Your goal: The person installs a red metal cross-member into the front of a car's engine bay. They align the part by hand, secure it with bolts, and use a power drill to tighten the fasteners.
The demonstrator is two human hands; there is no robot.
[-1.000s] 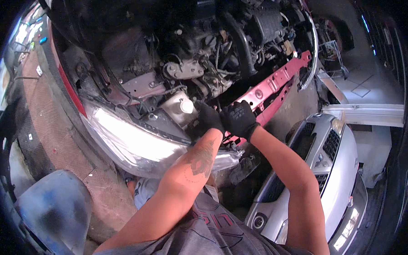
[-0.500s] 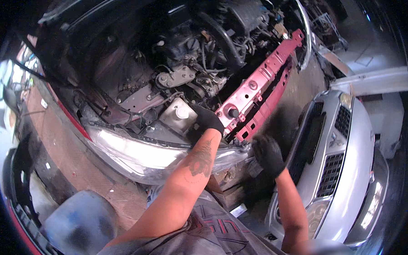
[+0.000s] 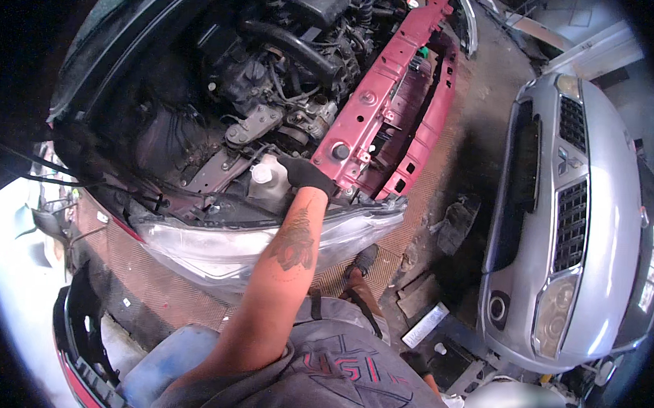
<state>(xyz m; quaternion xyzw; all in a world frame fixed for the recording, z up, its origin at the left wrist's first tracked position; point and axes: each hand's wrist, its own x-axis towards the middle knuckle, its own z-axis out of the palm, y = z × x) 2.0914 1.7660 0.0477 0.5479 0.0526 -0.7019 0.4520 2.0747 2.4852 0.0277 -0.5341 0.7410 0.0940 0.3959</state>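
My left hand (image 3: pixel 308 177), in a black glove, reaches down between a white plastic reservoir (image 3: pixel 265 173) with a round cap and the end of a red metal radiator support (image 3: pixel 360 107). Its fingers are hidden there, so its grip does not show. Just in front of that wrist lies the car's clear headlight (image 3: pixel 215 250). My right hand (image 3: pixel 417 362), also gloved in black, is low beside my body, partly covered by my shirt. I cannot make out its fingers or anything in them.
A silver bumper (image 3: pixel 604 209) with black grilles stands on the floor to the right. The engine (image 3: pixel 296 64) fills the open bay ahead. A blue drum (image 3: pixel 170 361) and a black bumper piece (image 3: pixel 80 332) are at lower left. A white strip-shaped object (image 3: pixel 425 323) lies near my feet.
My right hand has drawn back from the headlight's right end to beside my body. The left hand stays by the reservoir. The view has shifted, showing more floor and the whole silver bumper.
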